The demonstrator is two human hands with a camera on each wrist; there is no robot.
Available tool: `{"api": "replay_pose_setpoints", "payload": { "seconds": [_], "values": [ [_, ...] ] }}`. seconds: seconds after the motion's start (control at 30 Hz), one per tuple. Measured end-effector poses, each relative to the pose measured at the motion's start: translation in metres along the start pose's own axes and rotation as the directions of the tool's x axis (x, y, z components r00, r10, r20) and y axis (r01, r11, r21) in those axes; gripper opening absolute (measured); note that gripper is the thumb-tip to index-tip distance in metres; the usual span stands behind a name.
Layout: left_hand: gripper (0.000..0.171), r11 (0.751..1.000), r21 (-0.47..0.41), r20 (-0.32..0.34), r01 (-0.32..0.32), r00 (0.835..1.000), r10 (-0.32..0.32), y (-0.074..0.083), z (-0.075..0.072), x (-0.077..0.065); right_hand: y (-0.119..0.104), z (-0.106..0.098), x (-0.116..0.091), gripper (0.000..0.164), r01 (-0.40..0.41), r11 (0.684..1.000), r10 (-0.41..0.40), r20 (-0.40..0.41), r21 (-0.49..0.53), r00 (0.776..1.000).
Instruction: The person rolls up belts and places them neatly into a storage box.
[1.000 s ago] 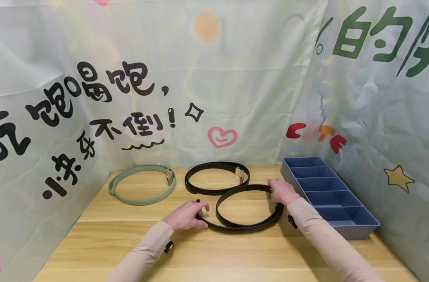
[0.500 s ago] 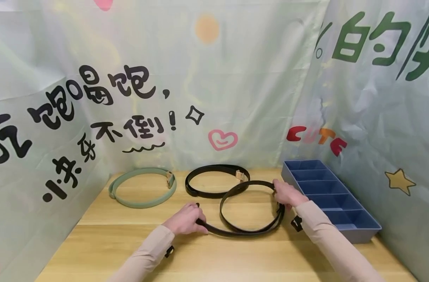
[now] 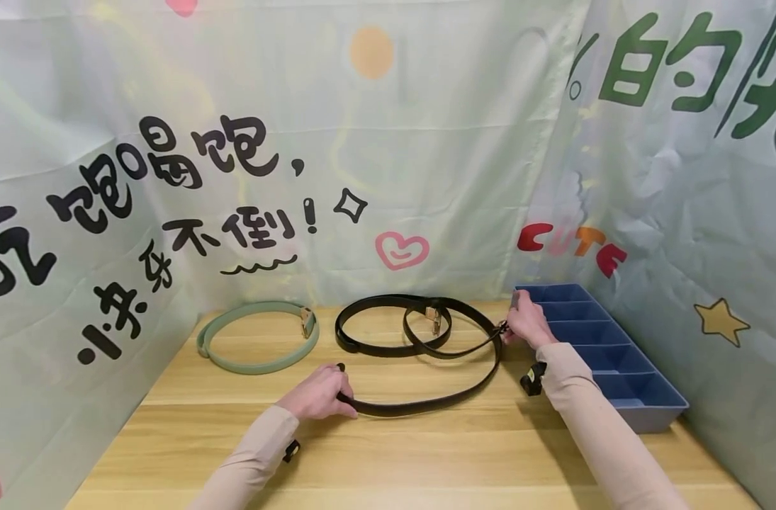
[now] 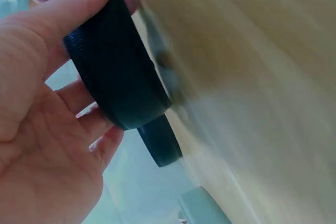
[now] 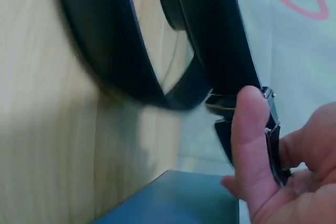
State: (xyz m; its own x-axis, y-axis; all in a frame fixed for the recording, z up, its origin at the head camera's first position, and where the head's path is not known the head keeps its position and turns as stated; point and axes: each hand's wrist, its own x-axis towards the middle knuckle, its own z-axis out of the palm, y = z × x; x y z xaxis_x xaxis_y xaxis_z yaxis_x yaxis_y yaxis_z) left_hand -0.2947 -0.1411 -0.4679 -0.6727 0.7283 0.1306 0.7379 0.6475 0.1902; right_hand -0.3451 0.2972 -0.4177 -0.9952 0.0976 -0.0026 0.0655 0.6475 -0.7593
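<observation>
Both hands grip one black belt [image 3: 419, 407], which curves in a loose loop over the table. The left hand [image 3: 320, 391] pinches a part of it at the front left; in the left wrist view the thumb [image 4: 79, 3] presses the strap [image 4: 113, 61] against the fingers. My right hand [image 3: 529, 319] holds the buckle end, just left of the blue box; the right wrist view shows the dark metal buckle [image 5: 273, 140] between thumb and fingers. Behind, a second black belt [image 3: 362, 350] with a gold buckle lies coiled, and the held belt's loop overlaps it in the head view.
A green belt [image 3: 256, 368] lies coiled at the back left. The blue box [image 3: 649, 421] with several compartments stands along the right side of the wooden table [image 3: 388, 467]. Printed cloth [image 3: 464, 142] hangs behind and at both sides.
The right hand has moved back and to the right with the buckle end, the left hand slightly left. The held belt's coil has widened, and its inner loop has shifted back over the second black belt.
</observation>
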Motion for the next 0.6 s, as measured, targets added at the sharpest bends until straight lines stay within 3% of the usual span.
{"api": "replay_pose_setpoints", "payload": {
  "seconds": [0.2,0.3,0.43,0.6],
  "values": [
    [0.016,1.000,0.007,0.000,-0.002,1.000,0.002,0.000,-0.003,0.000,0.005,0.005,0.015,0.039,-0.012,0.997,0.014,-0.028,0.076,0.999],
    [0.013,1.000,0.005,-0.001,-0.023,1.000,0.023,0.003,0.000,0.005,0.004,0.010,0.022,0.035,-0.012,0.999,0.013,-0.032,0.032,0.999],
    [0.011,1.000,0.000,0.002,-0.025,1.000,0.025,0.007,0.005,0.011,0.005,0.016,0.031,0.034,-0.032,0.999,0.032,-0.055,-0.008,0.998],
    [0.011,1.000,0.013,0.008,-0.002,1.000,0.002,0.009,0.007,0.013,0.005,0.016,0.037,0.038,-0.050,0.997,0.055,-0.068,0.067,0.996]
  ]
}}
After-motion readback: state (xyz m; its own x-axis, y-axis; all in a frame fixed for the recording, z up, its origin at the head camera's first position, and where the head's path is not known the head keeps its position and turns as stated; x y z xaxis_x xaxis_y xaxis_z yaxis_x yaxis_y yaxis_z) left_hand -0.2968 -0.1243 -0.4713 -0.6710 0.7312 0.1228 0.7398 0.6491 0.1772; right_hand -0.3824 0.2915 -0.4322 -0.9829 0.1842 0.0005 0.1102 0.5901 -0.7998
